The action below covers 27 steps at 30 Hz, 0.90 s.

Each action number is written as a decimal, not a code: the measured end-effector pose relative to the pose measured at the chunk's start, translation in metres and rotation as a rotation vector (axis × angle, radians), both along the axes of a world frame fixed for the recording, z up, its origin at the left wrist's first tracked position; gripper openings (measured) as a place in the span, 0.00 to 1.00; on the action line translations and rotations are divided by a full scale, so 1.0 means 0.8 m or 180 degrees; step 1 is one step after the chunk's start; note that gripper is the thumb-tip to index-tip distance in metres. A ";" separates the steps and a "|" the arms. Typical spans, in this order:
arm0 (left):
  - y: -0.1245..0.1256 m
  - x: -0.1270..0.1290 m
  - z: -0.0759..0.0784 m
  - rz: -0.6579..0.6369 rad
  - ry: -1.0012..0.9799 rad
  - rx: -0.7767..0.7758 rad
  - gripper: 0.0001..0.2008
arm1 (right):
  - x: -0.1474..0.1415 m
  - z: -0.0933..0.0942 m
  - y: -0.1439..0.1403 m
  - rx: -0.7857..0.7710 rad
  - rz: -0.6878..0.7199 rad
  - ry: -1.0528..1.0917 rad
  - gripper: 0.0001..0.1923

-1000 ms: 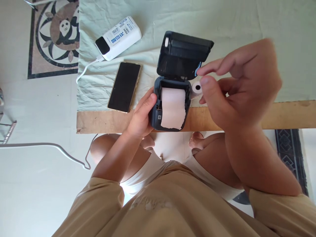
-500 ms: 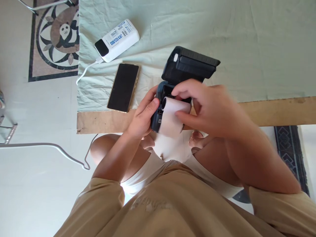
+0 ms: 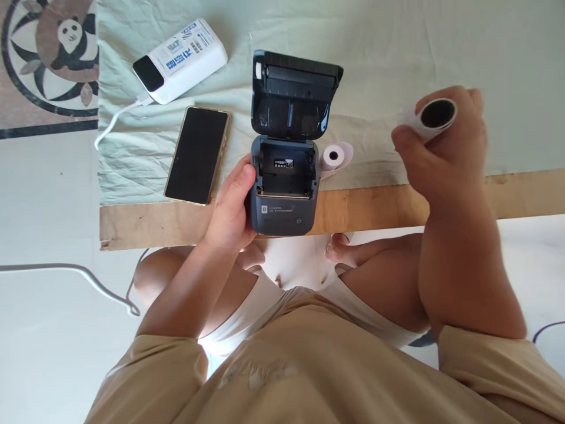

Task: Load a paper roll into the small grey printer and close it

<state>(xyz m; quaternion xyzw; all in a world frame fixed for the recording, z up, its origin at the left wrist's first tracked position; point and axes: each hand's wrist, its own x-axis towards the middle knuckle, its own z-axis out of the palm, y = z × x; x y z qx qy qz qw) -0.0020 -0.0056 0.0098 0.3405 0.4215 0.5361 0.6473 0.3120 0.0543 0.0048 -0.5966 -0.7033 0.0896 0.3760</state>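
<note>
A dark blue-grey portable label printer (image 3: 285, 215) is gripped along its left side by my left hand (image 3: 232, 206), thumb on the edge. Its black lid (image 3: 295, 94) stands raised, and the paper bay shows no roll inside. Out to the right, my right hand (image 3: 459, 150) closes round a white paper roll (image 3: 424, 128) with a wide dark core facing up. Beside the printer's right edge, a smaller white paper roll (image 3: 332, 158) with a narrow core lies on the cloth, a strip of its paper loose.
A black-screened phone (image 3: 197, 156) lies left of the printer. Behind it rests a white power bank (image 3: 180, 62) with a white cable (image 3: 112, 121) plugged in. Green cloth (image 3: 397, 47) covers the table up to its bare wooden front edge (image 3: 375, 206).
My right hand has lifted the paper roll out of the printer bay and carried it right. The small roll beside the printer now shows. The printer sits more upright in view.
</note>
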 end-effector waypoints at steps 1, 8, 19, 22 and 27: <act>0.000 0.000 0.000 -0.0008 0.0015 0.0008 0.27 | 0.001 0.003 0.000 0.0067 -0.0136 -0.0149 0.10; 0.004 -0.006 -0.008 -0.0035 -0.0086 0.0047 0.24 | -0.008 0.021 0.005 -0.0327 -0.0749 -0.0324 0.29; 0.002 -0.005 -0.005 -0.0043 -0.0168 0.0122 0.23 | -0.049 0.061 -0.022 0.1312 0.0229 -0.0108 0.12; 0.002 -0.007 -0.005 -0.0032 -0.0138 0.0121 0.25 | -0.089 0.052 -0.025 0.0474 0.0752 -0.0395 0.13; 0.001 -0.005 -0.002 0.0069 -0.0121 0.0066 0.23 | -0.112 0.029 -0.028 -0.0538 0.0698 -0.0646 0.14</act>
